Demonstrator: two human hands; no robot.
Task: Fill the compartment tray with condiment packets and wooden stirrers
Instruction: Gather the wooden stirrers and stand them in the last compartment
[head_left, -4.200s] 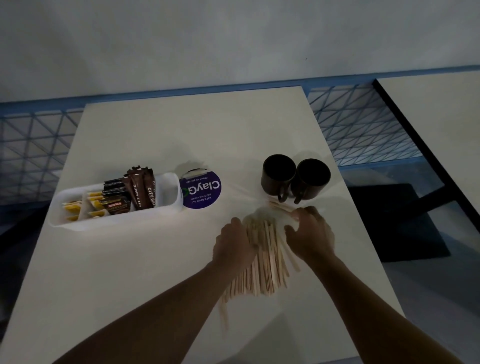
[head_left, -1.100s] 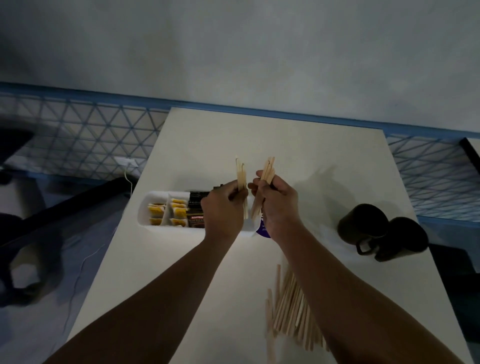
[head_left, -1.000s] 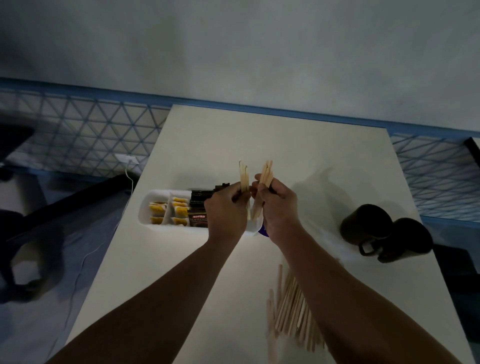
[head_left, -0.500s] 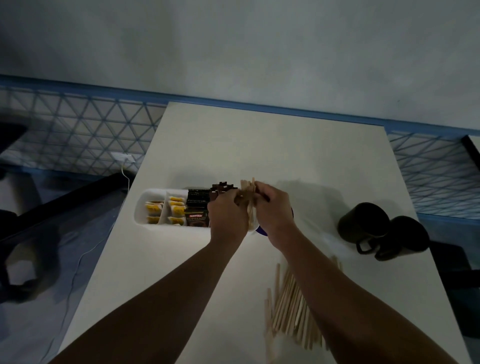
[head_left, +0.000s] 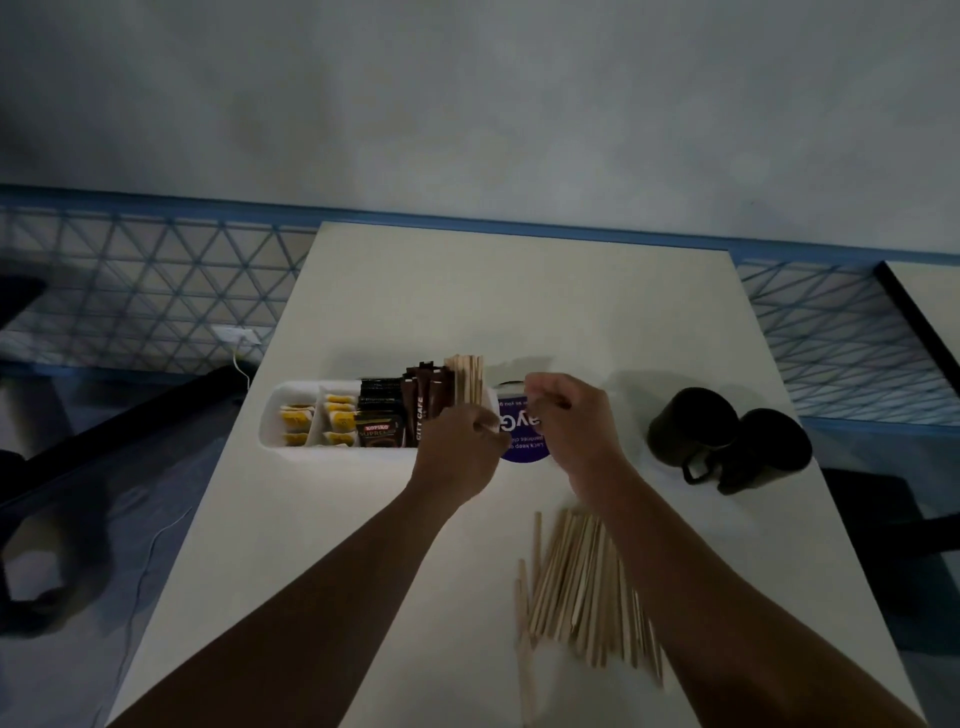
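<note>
1. Half a second ago both hands were bunching wooden stirrers together over the right end of the compartment tray (head_left: 270, 415). Now the standing stirrers (head_left: 467, 378) sit upright in the tray's rightmost compartment, just beside the brown stick packets (head_left: 423, 400).
2. The right hand (head_left: 569, 423) has come away from the bundle to the right and hovers over the purple round label (head_left: 522, 452). Its fingers are curled in, and no stirrer shows in them.
3. The left hand (head_left: 460, 449) stays low at the foot of the bundle, in front of the tray's right end, with its fingers curled. A pale tip shows by its thumb, but whether it is pinching stirrers or only steadying them cannot be told.
4. For the task, this looks like one batch of stirrers delivered. The yellow packets (head_left: 311, 421) fill the left compartments and the black packets (head_left: 379, 415) the middle one, so the packet part appears done.
5. The loose stirrers (head_left: 582, 582) lie fanned on the table (head_left: 467, 301) near the person, partly under the right forearm, well apart from the tray. Judging by that pile, more batches need gathering and standing up.
6. The two dark mugs (head_left: 727, 447) stand to the right, apart from both hands.
</note>
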